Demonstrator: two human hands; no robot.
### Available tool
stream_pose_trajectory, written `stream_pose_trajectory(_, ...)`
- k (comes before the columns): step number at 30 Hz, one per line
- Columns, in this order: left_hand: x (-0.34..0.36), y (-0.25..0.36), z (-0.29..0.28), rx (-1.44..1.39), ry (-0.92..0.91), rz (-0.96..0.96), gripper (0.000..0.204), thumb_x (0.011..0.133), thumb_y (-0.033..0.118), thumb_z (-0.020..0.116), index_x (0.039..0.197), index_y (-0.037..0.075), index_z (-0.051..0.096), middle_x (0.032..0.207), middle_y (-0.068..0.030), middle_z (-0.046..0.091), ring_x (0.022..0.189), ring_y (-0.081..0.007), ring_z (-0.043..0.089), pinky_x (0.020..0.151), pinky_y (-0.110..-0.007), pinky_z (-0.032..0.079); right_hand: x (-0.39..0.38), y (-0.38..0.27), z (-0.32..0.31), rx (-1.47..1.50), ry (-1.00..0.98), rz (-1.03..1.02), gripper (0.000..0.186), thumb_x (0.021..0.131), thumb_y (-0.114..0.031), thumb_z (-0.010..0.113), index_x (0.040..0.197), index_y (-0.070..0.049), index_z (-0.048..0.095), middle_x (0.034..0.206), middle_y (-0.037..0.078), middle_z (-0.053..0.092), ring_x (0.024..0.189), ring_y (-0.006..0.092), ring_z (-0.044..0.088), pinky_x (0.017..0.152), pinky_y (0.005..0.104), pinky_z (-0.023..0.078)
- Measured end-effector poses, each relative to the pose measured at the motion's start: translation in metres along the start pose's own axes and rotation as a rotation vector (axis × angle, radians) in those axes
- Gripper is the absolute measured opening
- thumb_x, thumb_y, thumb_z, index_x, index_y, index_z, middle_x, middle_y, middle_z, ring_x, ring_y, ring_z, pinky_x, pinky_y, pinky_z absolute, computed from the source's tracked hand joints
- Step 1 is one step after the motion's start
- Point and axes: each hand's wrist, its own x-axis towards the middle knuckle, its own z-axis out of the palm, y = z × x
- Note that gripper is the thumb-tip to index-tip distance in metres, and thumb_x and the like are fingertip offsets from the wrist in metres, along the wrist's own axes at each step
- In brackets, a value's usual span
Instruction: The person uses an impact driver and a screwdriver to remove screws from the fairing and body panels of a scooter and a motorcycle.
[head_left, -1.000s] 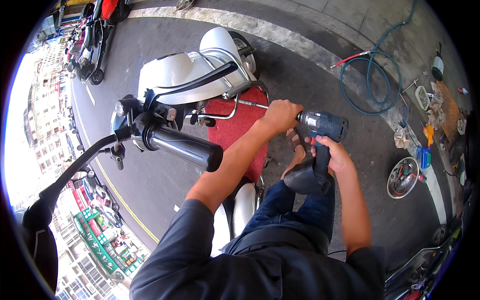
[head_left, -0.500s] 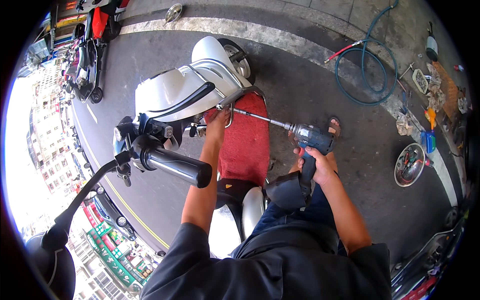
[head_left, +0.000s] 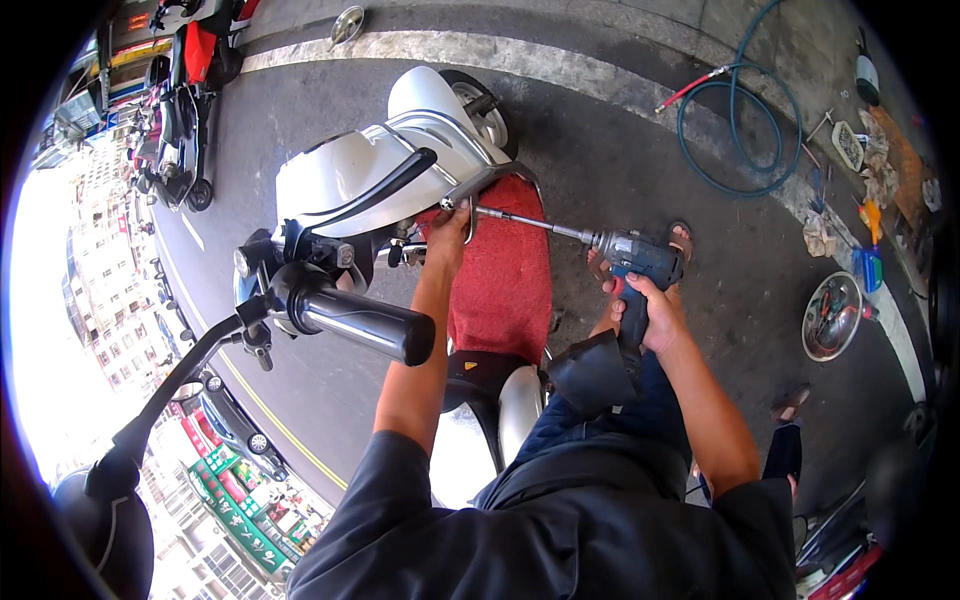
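My right hand is wrapped round the grip of a blue and black cordless impact wrench. A long steel extension bar runs leftward from its nose to the metal bracket at the scooter's front. There my left hand has its fingers closed beside the bar's far end, next to a small shiny round part. What those fingers hold is too small and partly hidden. Below the bar, a red mat covers the footboard of the white scooter.
A black handlebar grip and mirror stem stand close at left. On the ground at right are a teal hose, a metal bowl with small parts and a blue bottle. Another person's leg appears at lower right.
The whole view has shifted slightly, so the scooter and both hands appear a little to the right. Another person's foot and leg have come in at lower right. Both hands keep their places.
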Motion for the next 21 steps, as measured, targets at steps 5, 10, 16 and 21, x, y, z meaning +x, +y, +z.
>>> stream_pose_trajectory(5,-0.002,0.002,0.008,-0.041,0.011,0.032,0.019,0.099,0.024,0.061,0.108,0.006,0.063,0.091,-0.0009,0.065,0.082,-0.0135,0.062,0.077,-0.029,0.052,0.014,-0.005,-0.015,-0.074,0.011,-0.029,0.031,0.09,-0.033,0.065,0.107,-0.007,0.061,0.089,0.006,0.066,0.066,0.0163,0.06,0.059,0.0331,0.049)
stream_pose_trajectory(10,-0.004,0.002,0.01,-0.011,0.012,0.082,0.018,0.1,0.022,0.059,0.109,0.007,0.062,0.094,-0.0011,0.065,0.085,-0.0133,0.062,0.078,-0.029,0.052,0.012,-0.006,-0.013,0.028,0.022,0.055,0.027,0.088,-0.028,0.068,0.103,-0.006,0.062,0.083,0.007,0.066,0.065,0.0173,0.06,0.058,0.0325,0.049)
stream_pose_trajectory(16,-0.004,-0.001,0.005,-0.05,-0.03,0.102,0.02,0.1,0.022,0.059,0.113,0.007,0.062,0.096,-0.0017,0.066,0.084,-0.013,0.063,0.08,-0.028,0.051,0.01,-0.007,-0.009,-0.107,0.003,-0.153,0.03,0.088,-0.02,0.068,0.112,-0.002,0.062,0.091,0.014,0.07,0.064,0.0187,0.061,0.059,0.0308,0.052)
stream_pose_trajectory(21,-0.004,0.0,0.012,0.027,0.039,0.109,0.023,0.1,0.024,0.059,0.114,0.006,0.062,0.095,-0.0016,0.066,0.083,-0.0123,0.062,0.078,-0.028,0.051,0.018,-0.019,-0.014,-0.098,-0.061,-0.094,0.028,0.09,-0.023,0.064,0.107,-0.001,0.061,0.09,0.009,0.065,0.065,0.0153,0.061,0.058,0.0269,0.051)
